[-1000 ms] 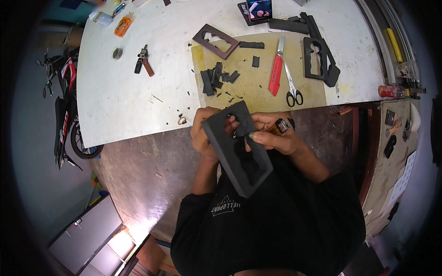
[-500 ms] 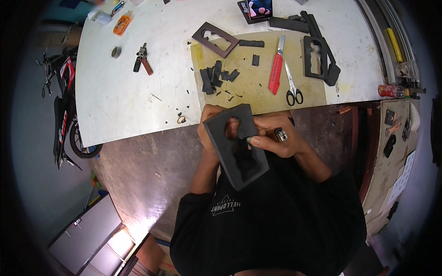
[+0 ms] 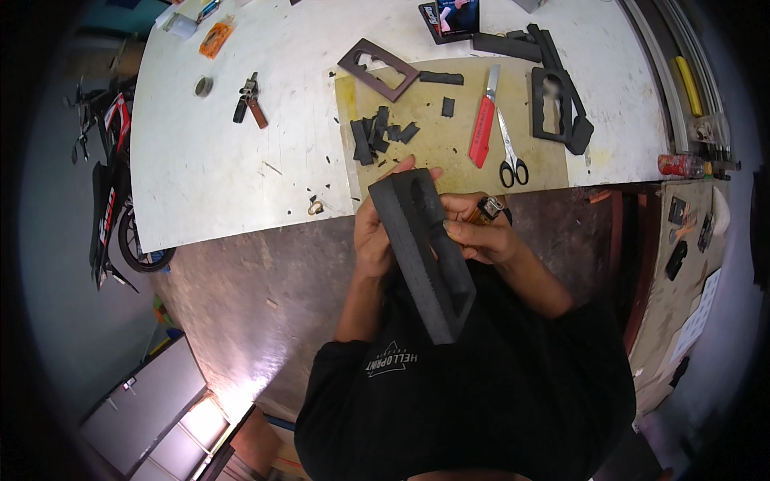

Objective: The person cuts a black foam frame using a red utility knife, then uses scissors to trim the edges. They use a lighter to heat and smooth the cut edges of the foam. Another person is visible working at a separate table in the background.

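Note:
A thick dark grey foam block [image 3: 411,255] with a shaped cutout is held above my lap, tilted so one long side wall faces up. My left hand [image 3: 373,240] is closed around its left side, with fingertips showing past the far end. My right hand [image 3: 491,239] pinches the block's right edge beside the cutout. The same hand holds a lighter [image 3: 488,211] with a metal top and an amber body. On the table beyond lie a red-handled cutter knife [image 3: 481,132], black-handled scissors [image 3: 510,152] and several black foam scraps [image 3: 370,135].
A yellowish cutting mat [image 3: 449,164] covers part of the white table [image 3: 216,176]. On the table are a brown foam frame [image 3: 378,70], a black foam frame [image 3: 552,104], a phone [image 3: 457,18] and a folding tool [image 3: 250,103]. A motorcycle [image 3: 116,192] stands left.
The foam block has been turned from showing its cutout face to showing its long side. My left hand's fingers have shifted up behind it. The right hand still holds the lighter.

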Action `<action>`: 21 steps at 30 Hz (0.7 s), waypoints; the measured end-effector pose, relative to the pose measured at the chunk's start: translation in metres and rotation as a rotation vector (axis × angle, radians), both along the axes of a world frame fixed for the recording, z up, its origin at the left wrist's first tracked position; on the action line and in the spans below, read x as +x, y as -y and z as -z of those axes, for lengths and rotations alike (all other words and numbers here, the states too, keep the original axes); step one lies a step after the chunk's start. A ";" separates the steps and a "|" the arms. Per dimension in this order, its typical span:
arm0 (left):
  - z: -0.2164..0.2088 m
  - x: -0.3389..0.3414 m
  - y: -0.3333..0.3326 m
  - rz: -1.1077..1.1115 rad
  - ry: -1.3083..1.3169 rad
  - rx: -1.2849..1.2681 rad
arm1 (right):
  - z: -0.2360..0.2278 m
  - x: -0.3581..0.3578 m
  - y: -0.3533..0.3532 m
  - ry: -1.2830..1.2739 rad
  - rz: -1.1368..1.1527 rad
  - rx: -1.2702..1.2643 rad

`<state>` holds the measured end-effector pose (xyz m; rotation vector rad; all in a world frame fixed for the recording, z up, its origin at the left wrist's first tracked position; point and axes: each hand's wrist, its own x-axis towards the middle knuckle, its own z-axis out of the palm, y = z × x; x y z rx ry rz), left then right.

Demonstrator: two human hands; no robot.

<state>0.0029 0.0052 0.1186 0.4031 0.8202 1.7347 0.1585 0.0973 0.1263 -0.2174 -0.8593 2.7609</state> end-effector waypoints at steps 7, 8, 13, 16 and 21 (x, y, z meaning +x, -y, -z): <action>0.003 0.002 -0.007 -0.225 -0.122 0.103 | 0.022 0.001 0.000 0.348 0.295 0.304; 0.003 0.001 -0.007 -0.219 -0.137 0.099 | 0.025 0.004 -0.003 0.411 0.390 0.376; 0.004 0.002 0.000 -0.208 -0.187 0.031 | 0.020 0.016 -0.014 0.266 0.348 0.243; -0.010 0.006 0.000 -0.223 -0.237 -0.090 | 0.015 0.011 -0.014 0.252 0.342 0.220; -0.009 0.008 -0.001 -0.297 -0.375 -0.121 | 0.012 0.004 -0.007 0.202 0.364 0.122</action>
